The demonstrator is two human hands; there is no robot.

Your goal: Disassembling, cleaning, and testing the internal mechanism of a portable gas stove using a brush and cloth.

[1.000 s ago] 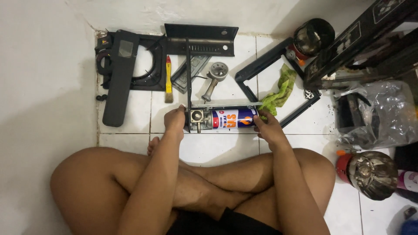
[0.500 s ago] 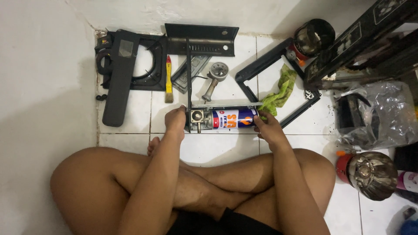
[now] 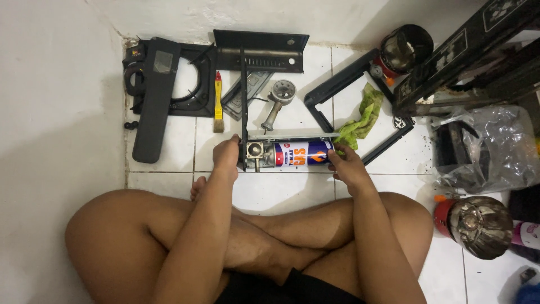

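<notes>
1. Gas can (image 3: 298, 155) lay sideways on the floor, seated against the valve (image 3: 254, 153) of a bare frame (image 3: 244, 101).
2. Left hand (image 3: 226, 159) gripped the valve end; right hand (image 3: 344, 164) clasped the can's base.
3. Beyond the can: burner (image 3: 278, 97), brush (image 3: 218, 101), cover (image 3: 261, 50) lay detached, apparently unassembled.

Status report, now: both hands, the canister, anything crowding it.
Left hand on the valve end, right hand gripping the base. Gas canister lying flat on the tile. Green rag just behind, burner head apart.
</notes>
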